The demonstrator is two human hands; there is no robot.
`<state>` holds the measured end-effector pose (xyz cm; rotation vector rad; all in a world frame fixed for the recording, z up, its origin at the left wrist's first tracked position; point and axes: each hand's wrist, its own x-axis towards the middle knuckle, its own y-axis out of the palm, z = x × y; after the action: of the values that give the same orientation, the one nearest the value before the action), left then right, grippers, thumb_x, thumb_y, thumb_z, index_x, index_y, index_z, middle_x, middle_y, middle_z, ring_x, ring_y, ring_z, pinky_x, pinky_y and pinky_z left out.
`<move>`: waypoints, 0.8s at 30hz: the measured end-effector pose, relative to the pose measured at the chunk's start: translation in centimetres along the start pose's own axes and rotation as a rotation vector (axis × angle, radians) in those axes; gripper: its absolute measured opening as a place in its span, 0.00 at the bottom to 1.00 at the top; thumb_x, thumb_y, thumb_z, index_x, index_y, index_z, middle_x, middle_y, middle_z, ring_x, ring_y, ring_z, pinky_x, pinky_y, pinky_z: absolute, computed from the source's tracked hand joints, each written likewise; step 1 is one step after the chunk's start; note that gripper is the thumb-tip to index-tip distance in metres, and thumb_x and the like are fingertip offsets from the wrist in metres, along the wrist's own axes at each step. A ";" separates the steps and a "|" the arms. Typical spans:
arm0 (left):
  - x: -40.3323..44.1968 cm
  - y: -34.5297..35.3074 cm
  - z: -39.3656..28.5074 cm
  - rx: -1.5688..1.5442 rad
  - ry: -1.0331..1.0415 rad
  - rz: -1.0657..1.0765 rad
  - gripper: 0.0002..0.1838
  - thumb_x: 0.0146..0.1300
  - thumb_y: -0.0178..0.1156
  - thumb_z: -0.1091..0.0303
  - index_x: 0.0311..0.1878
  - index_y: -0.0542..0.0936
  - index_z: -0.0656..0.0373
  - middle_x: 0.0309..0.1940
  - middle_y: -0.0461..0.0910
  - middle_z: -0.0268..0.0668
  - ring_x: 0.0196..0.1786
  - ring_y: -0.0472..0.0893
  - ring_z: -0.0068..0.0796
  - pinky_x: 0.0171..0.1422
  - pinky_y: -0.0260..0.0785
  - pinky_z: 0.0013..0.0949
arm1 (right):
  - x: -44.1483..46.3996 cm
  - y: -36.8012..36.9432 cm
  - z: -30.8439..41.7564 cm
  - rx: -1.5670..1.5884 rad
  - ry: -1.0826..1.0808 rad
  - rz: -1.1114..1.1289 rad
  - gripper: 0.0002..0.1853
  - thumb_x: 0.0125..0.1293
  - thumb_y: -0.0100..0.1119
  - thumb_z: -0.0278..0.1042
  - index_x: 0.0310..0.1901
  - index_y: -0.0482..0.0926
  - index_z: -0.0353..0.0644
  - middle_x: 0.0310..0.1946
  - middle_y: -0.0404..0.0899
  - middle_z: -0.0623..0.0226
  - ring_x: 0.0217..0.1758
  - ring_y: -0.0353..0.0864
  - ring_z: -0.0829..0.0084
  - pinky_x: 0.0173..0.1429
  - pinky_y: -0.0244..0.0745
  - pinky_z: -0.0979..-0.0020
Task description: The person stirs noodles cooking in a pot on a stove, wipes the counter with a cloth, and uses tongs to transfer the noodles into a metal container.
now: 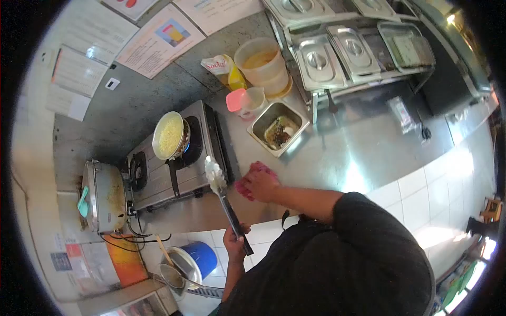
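My left hand (235, 243) is closed around the black handle of a pair of tongs (227, 208). The pale tips of the tongs point up toward the stove. On the steel counter, my right hand (262, 185) grips a pink cloth (245, 188), pressed against the surface. A pan (185, 138) of pale yellow, finely cut food sits tilted in view on the lit burner, its black handle toward me. Beyond my right hand stands a square steel container (254, 130) with dark and white contents in a little liquid.
The gas stove (153, 185) is on the left, beside a large metal pot (109, 197). A translucent tub (271, 84), a pink-lidded container (238, 100) and a yellow-white packet (236, 80) stand at the back. Lidded steel trays (318, 73) occupy a rack. A blue bucket (203, 258) is on the floor.
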<state>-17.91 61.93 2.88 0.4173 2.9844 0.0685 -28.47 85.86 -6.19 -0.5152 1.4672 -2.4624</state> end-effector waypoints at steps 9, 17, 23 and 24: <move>4.5 -3.9 1.2 -0.056 -0.051 0.133 0.35 0.59 0.70 0.52 0.63 0.75 0.66 0.49 0.85 0.48 0.49 0.85 0.37 0.59 0.77 0.40 | -25.5 -11.1 -3.0 0.074 0.930 -0.428 0.13 0.68 0.66 0.41 0.52 0.83 0.51 0.44 0.87 0.63 0.42 0.88 0.56 0.49 0.81 0.55; 7.9 -2.6 1.4 -0.089 -0.011 0.314 0.32 0.61 0.64 0.54 0.62 0.74 0.67 0.49 0.85 0.50 0.50 0.85 0.37 0.58 0.77 0.40 | -36.5 -17.5 -2.5 0.174 1.461 -0.972 0.24 0.78 0.59 0.45 0.66 0.66 0.44 0.58 0.82 0.50 0.61 0.84 0.57 0.62 0.77 0.59; 9.6 -0.1 0.0 -0.066 0.050 0.384 0.33 0.60 0.65 0.51 0.60 0.74 0.68 0.48 0.85 0.50 0.46 0.85 0.37 0.54 0.79 0.42 | -23.9 -13.6 1.9 0.146 0.636 -0.078 0.27 0.68 0.66 0.44 0.66 0.75 0.43 0.63 0.76 0.54 0.67 0.75 0.50 0.72 0.70 0.53; 9.7 0.5 -0.4 -0.074 0.063 0.394 0.34 0.60 0.66 0.50 0.60 0.74 0.68 0.47 0.85 0.49 0.45 0.85 0.37 0.54 0.79 0.42 | -22.3 -11.5 1.8 0.032 0.401 -0.069 0.28 0.69 0.64 0.44 0.68 0.74 0.45 0.67 0.73 0.56 0.73 0.69 0.51 0.76 0.65 0.53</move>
<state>-27.10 65.06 2.11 1.0034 2.9005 0.2313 -7.60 98.09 0.73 -0.0630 1.5644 -2.7549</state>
